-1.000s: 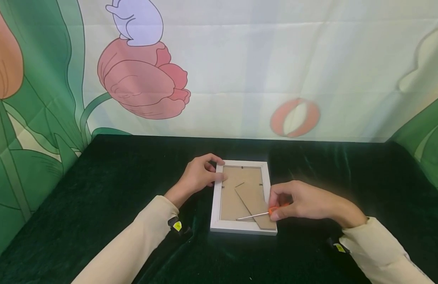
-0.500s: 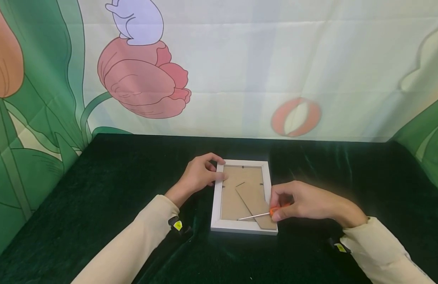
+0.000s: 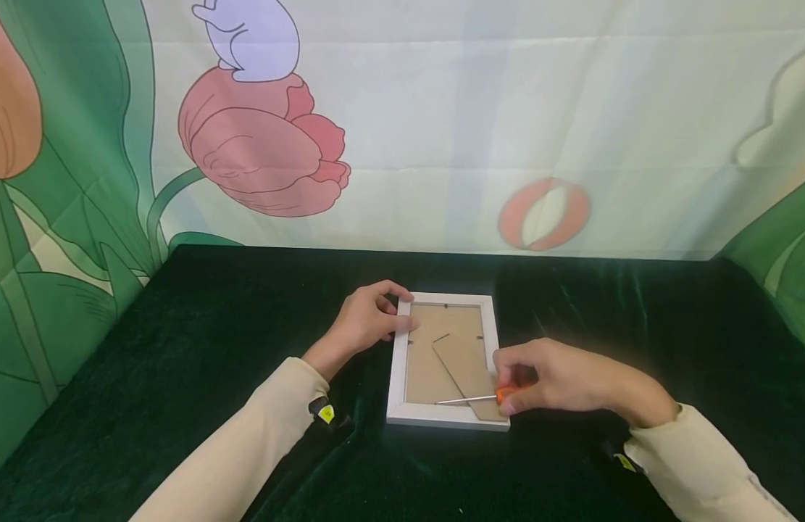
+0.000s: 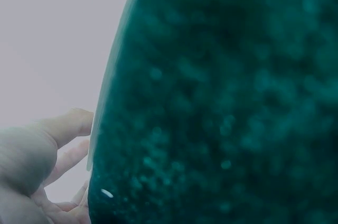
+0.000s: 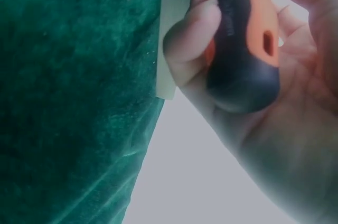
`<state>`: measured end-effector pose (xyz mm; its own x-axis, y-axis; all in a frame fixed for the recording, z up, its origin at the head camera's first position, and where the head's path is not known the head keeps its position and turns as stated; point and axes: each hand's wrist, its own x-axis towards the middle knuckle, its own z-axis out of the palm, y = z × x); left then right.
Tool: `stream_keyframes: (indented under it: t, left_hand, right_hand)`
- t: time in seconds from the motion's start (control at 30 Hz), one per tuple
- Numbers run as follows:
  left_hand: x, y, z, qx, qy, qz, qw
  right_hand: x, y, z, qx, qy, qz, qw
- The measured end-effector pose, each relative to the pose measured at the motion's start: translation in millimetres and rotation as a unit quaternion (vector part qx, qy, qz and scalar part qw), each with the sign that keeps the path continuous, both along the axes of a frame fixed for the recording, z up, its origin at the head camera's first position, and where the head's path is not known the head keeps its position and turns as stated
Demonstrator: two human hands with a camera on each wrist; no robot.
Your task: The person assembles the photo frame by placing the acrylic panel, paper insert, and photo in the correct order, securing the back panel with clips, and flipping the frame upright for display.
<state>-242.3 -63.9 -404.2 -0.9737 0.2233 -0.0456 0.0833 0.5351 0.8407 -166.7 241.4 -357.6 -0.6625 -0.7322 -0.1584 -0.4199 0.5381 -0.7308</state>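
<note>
A white picture frame [image 3: 397, 384] lies face down on the dark green cloth, its brown backing board [image 3: 423, 370] up. My left hand [image 3: 366, 317] grips its upper left side, the thumb over the edge; in the left wrist view the thumb and fingers [image 4: 68, 126] meet the frame's edge. My right hand [image 3: 561, 373] holds a screwdriver [image 3: 470, 399] by its handle. The orange and black handle [image 5: 243, 44] fills the right wrist view. The shaft lies low across the stand leg [image 3: 464, 362], its tip at the lower left inner edge of the frame. Fingers partly hide the handle.
Small dark tabs stand along the inner edges, one at the top [image 3: 445, 306] and one at the right [image 3: 480, 338]. The green velvet cloth [image 3: 245, 312] covers the table. Behind it hangs a printed curtain [image 3: 428, 145].
My right hand has dropped slightly, so the screwdriver's handle is lower and its shaft flatter. The tip stays at about the same spot. My left hand and the frame have hardly moved.
</note>
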Motion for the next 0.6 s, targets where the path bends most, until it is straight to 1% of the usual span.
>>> stream_keyframes:
  t: [0.27,0.6]
  left_hand:
    - [0.3,-0.6,0.1,0.004,-0.001,0.000,1.0000]
    - [-0.4,-0.7,-1.3,0.004,0.001,-0.001,1.0000]
  right_hand:
    - [3.4,-3.8,3.2,0.020,0.011,0.000,0.9997]
    - [5.4,-9.5,3.8,0.030,0.008,-0.008,0.9995]
